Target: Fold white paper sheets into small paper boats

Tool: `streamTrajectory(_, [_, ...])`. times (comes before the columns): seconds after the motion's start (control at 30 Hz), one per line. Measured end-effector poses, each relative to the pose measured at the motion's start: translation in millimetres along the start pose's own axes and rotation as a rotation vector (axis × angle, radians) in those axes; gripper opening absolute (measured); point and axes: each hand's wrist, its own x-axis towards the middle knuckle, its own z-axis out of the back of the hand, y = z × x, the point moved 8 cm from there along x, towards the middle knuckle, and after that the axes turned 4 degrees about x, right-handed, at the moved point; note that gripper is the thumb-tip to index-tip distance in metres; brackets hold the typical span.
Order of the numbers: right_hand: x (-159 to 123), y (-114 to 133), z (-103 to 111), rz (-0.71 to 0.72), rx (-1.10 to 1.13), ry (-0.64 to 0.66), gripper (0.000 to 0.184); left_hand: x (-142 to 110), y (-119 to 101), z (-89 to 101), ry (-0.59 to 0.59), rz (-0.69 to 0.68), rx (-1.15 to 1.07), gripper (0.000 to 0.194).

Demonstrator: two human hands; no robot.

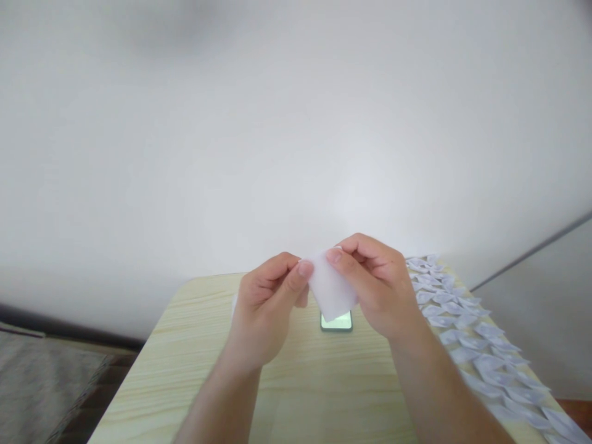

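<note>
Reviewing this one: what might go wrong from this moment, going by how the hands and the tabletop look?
The white paper is pinched near its upper edge by the left hand and right hand, so an uneven pull might crease or tear it.
If it slipped, it could land on the phone and cover part of its lit screen.
The right arm passes close to the folded papers in view; a sideways swing might disturb their rows.
</note>
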Motion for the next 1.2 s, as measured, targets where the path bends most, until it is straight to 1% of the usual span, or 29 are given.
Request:
streamTrajectory(0.03, [0.4, -0.5, 1.1, 0.003, -0.003, -0.023, 0.029, 0.5, 1.0, -3.6, 0.022, 0.013, -0.016, 0.041])
streamTrajectory(0.17, [0.5, -1.2, 5.8, 0.030, -0.022, -0.105, 0.029, 0.3, 3.5, -24.1, 0.184, 0.046, -0.024, 0.042])
streamTrajectory(0.2, [0.3, -1.1, 6.1, 0.039, -0.025, -0.115, 0.029, 0.1, 4.0, -25.9, 0.193, 0.047, -0.002, 0.043])
streamTrajectory(0.3, [0.2, -1.2, 6.6, 0.060, -0.045, -0.139, 0.028, 0.0, 7.0, -24.9, 0.160, 0.062, 0.034, 0.046])
streamTrajectory(0.33, [0.2, -0.8, 7.9, 0.070, -0.062, -0.162, 0.028, -0.5, 8.6, -25.7, 0.166, 0.076, 0.028, 0.045])
streamTrajectory(0.47, [-1.3, 4.7, 18.0, 0.134, -0.147, -0.298, 0.033, -2.9, 13.1, -34.7, 0.251, 0.116, 0.028, 0.039])
streamTrajectory(0.53, [-0.5, 5.2, 20.3, 0.131, -0.159, -0.309, 0.032, -2.0, 12.8, -35.4, 0.235, 0.109, 0.049, 0.039])
streamTrajectory(0.6, [2.3, 2.0, 20.3, 0.092, -0.120, -0.270, 0.030, 0.2, 11.8, -33.6, 0.196, 0.098, 0.038, 0.041])
streamTrajectory(0.63, [4.3, -0.9, 18.9, 0.063, -0.080, -0.227, 0.028, 1.4, 11.5, -32.6, 0.182, 0.097, 0.016, 0.041])
streamTrajectory(0.77, [9.9, -13.4, 3.7, -0.058, 0.072, 0.065, 0.023, 5.3, 12.0, -25.9, 0.168, 0.103, -0.080, 0.039])
streamTrajectory(0.83, [9.5, -16.7, 0.0, -0.079, 0.106, 0.146, 0.021, 6.1, 12.6, -21.8, 0.180, 0.100, -0.074, 0.041])
streamTrajectory(0.9, [8.7, -18.6, 0.1, -0.087, 0.127, 0.155, 0.021, 7.0, 12.1, -15.9, 0.156, 0.079, -0.060, 0.041])
streamTrajectory(1.03, [6.6, -22.7, -4.2, -0.140, 0.134, 0.186, 0.025, 8.8, 7.2, -1.6, 0.009, 0.006, -0.095, 0.023])
streamTrajectory(1.07, [6.4, -22.6, -4.9, -0.145, 0.136, 0.191, 0.025, 8.9, 6.3, 0.0, -0.008, -0.001, -0.097, 0.020])
streamTrajectory(1.13, [6.8, -20.0, -3.9, -0.122, 0.136, 0.176, 0.022, 8.9, 5.1, 0.8, -0.004, -0.001, -0.089, 0.020])
streamTrajectory(1.2, [7.5, -16.1, -1.5, -0.076, 0.131, 0.150, 0.016, 8.3, 4.2, 1.4, 0.011, -0.001, -0.096, 0.020])
